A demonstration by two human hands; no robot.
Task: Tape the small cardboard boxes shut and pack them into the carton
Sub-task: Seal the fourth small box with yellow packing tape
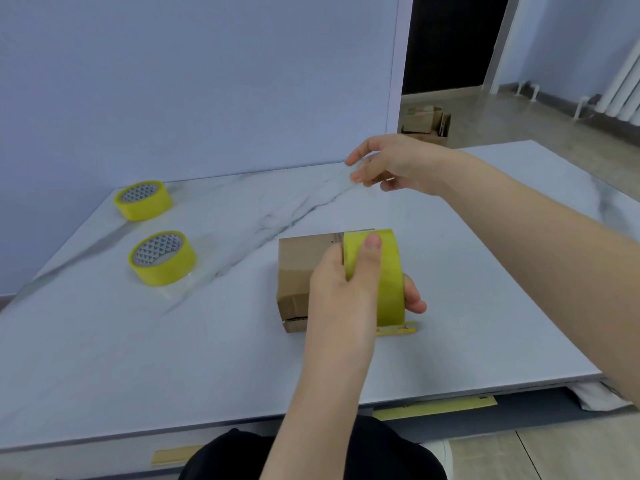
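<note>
From my remote seat I take the small brown cardboard box (301,268) as my reference: it lies on the white marble-patterned tabletop (173,358), with its flaps folded in at the end facing me. Directly on top of the box, at its right end, the left hand (346,292) is clenched around a yellow roll of packing tape (389,271) stood on edge, the thumb pressed on the roll's outer face and the fingers wrapped round its far right side. Above and beyond the box, the right hand (394,168) is raised off the table with thumb and forefinger brought together in a pinch on what I read as a faint see-through strip of tape (351,168); I cannot follow the strip all the way back to the roll. At the box's near right corner a flat yellow object (398,330) lies touching the table, partly hidden under the roll, and I cannot tell what it is. Well to the left of the box lies a nearer yellow tape roll (162,258), flat on its side, and beyond that one a farther yellow tape roll (143,199). Far behind the box, on the floor past the table's back edge, stands an open brown carton (427,125) with cardboard inside.
</note>
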